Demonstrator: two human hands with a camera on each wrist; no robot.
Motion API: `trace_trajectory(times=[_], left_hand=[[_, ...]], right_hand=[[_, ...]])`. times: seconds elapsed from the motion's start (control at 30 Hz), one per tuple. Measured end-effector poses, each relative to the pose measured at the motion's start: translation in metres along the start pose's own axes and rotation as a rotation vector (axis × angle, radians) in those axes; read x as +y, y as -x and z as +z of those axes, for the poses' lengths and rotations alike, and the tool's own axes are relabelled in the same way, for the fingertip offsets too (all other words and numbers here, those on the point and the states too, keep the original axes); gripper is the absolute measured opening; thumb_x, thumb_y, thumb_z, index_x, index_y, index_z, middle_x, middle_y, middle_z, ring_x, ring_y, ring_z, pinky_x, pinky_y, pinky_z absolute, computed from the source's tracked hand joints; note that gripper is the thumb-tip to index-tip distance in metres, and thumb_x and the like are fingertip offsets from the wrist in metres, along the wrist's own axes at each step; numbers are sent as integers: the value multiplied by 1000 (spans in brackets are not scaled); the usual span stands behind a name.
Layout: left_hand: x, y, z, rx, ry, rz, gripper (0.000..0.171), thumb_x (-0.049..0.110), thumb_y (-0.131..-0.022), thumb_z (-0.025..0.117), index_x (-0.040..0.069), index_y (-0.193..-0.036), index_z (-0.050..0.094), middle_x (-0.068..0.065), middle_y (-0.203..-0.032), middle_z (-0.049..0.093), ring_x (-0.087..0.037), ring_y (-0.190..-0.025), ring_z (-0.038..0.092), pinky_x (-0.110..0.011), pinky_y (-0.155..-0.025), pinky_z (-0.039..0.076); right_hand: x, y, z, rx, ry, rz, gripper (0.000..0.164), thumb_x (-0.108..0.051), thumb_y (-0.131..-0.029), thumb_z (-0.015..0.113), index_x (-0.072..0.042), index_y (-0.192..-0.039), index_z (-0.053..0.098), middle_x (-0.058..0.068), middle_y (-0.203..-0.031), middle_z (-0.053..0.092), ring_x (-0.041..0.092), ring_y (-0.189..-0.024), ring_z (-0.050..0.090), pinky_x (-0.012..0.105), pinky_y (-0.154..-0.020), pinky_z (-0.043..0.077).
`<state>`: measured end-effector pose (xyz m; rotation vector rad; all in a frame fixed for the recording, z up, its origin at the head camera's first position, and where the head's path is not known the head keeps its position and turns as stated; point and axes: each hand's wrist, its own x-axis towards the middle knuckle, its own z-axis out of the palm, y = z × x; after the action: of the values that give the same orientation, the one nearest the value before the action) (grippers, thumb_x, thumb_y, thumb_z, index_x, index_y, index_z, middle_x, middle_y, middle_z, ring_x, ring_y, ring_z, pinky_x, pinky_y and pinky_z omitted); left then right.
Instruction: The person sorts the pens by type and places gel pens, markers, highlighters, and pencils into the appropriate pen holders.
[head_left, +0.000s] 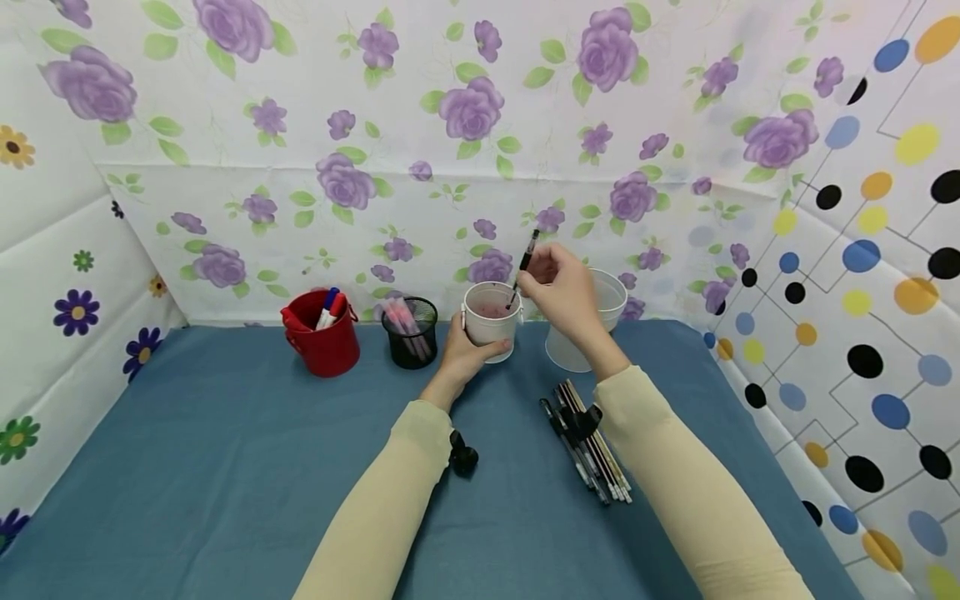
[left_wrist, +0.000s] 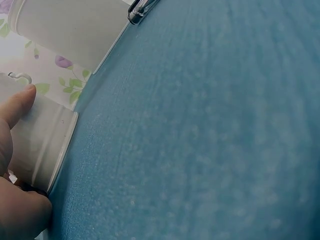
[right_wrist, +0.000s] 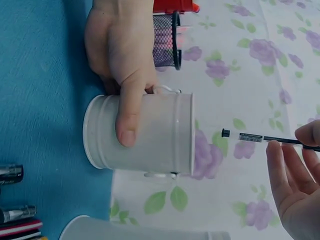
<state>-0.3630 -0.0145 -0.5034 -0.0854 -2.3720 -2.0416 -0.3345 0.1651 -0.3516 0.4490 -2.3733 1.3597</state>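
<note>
My left hand (head_left: pixel 467 357) grips a small white bucket (head_left: pixel 487 335) that stands upright on the table. In the right wrist view, the thumb of that hand lies along the side of the bucket (right_wrist: pixel 159 132). A slim black pen (head_left: pixel 529 250) is pinched between the thumb and fingers of my right hand (head_left: pixel 567 293), tilted over the bucket's mouth. Seen from the right wrist, the lower end of the pen (right_wrist: pixel 250 137) is apart from the rim. The left wrist view catches only part of the left hand (left_wrist: pixel 22 205) against the bucket (left_wrist: pixel 42 132).
A larger white bucket (head_left: pixel 564 350) stands behind my right wrist. Several pens (head_left: pixel 573 454) and pencils (head_left: pixel 603 458) lie on the blue cloth (head_left: pixel 247 467). To the left are a black mesh cup (head_left: pixel 414 350) with pink pens and a red bucket (head_left: pixel 330 350) with markers.
</note>
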Motion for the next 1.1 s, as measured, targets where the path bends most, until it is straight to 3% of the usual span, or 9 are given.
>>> trace_trajectory(times=[0.53, 1.1], left_hand=[[0, 1, -2, -16, 6, -17, 110, 36, -83, 93, 18, -167, 24, -13, -161, 42, -35, -142, 46, -53, -118, 41], [0, 0, -2, -14, 1, -14, 110, 36, -84, 92, 17, -168, 23, -14, -161, 42, -35, -142, 46, -53, -118, 42]], right_hand=[[22, -12, 43, -18, 89, 74, 12, -9, -96, 72, -3, -105, 67, 14, -98, 72, 28, -92, 72, 40, -86, 61], [28, -10, 50, -58, 156, 122, 16, -13, -97, 73, -4, -109, 67, 15, -104, 75, 29, -95, 72, 43, -87, 60]])
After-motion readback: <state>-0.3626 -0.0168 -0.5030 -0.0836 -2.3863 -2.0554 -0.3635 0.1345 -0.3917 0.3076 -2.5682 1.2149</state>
